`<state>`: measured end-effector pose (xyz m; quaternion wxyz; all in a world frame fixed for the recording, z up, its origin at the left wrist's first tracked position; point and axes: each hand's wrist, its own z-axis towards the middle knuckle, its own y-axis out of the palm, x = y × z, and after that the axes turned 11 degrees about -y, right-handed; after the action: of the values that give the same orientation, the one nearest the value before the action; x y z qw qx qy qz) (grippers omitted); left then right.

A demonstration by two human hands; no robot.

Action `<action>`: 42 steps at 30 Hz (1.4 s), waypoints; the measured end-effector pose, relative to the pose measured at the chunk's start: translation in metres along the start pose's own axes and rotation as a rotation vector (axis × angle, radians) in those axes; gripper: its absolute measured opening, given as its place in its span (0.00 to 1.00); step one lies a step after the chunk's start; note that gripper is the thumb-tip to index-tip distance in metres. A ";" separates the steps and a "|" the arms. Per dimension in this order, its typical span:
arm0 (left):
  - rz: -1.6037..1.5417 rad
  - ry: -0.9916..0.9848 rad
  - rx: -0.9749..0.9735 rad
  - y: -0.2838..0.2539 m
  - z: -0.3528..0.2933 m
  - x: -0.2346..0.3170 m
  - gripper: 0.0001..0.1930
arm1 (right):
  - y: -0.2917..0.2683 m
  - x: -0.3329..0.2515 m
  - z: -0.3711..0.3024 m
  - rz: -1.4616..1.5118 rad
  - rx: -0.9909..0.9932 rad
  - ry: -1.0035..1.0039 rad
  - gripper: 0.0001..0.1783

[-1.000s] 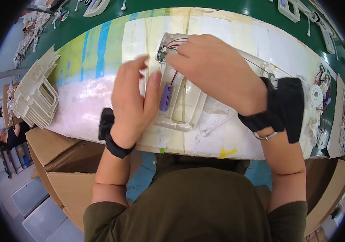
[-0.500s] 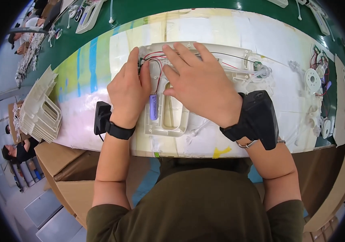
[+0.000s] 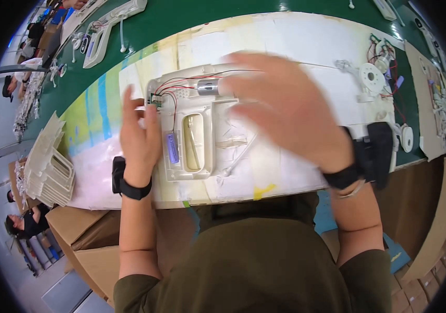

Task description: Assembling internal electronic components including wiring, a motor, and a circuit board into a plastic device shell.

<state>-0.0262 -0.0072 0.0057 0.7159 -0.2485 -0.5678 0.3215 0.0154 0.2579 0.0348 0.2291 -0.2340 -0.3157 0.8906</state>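
Observation:
A cream plastic housing half [image 3: 210, 143], its inside facing up, lies on the covered worktop. In its far left corner sits a small green circuit board [image 3: 155, 100] with red and black wires. A silver motor [image 3: 207, 87] rests in the upper channel, and a purple cylindrical battery [image 3: 172, 147] lies along the near left edge. My left hand [image 3: 140, 135] is beside the housing's left edge, fingers apart, thumb close to the board. Blurred by motion, my right hand [image 3: 290, 109] spreads its fingers over the housing's right end, hiding that end.
Stacked cream housing parts [image 3: 51, 167] stand at the left. White discs [image 3: 372, 76] and wired parts lie to the right. More handles [image 3: 100, 44] are on the green table beyond. Cardboard boxes [image 3: 98, 245] flank me below the worktop edge. A clear tube [image 3: 241, 155] lies right of the housing.
My right hand has lifted off the housing's middle and moved right, uncovering the motor. My left hand has drawn back from the board's corner. The housing appears shifted left and slightly turned in view.

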 end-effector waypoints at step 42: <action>-0.062 0.707 -0.293 0.053 0.025 0.108 0.05 | 0.009 -0.003 -0.025 0.572 0.677 0.631 0.15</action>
<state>-0.0441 0.1084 0.0442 0.8337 -0.4266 -0.3331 0.1095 0.0297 0.2610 0.0120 0.1240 -0.4795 0.1492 0.8558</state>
